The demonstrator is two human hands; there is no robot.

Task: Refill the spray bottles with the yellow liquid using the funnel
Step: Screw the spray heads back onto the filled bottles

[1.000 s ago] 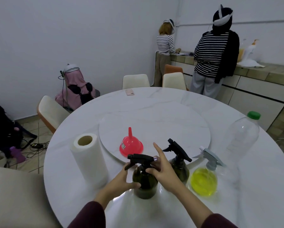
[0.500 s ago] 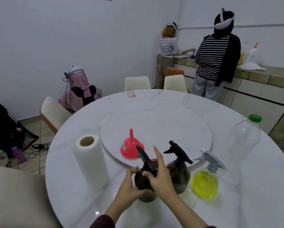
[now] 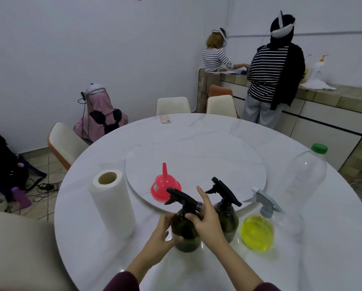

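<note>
Now that the sprayer head (image 3: 181, 196) has swung round again, I judge the cap is unscrewing: left hand (image 3: 160, 236) steadies the bottle (image 3: 185, 238), right hand (image 3: 206, 220) pinches its collar.

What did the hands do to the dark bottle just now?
The right hand twisted the black sprayer head: its nozzle swung from pointing left, to away, to left again. The left hand kept gripping the dark bottle. The funnel and other bottles stayed put.
</note>
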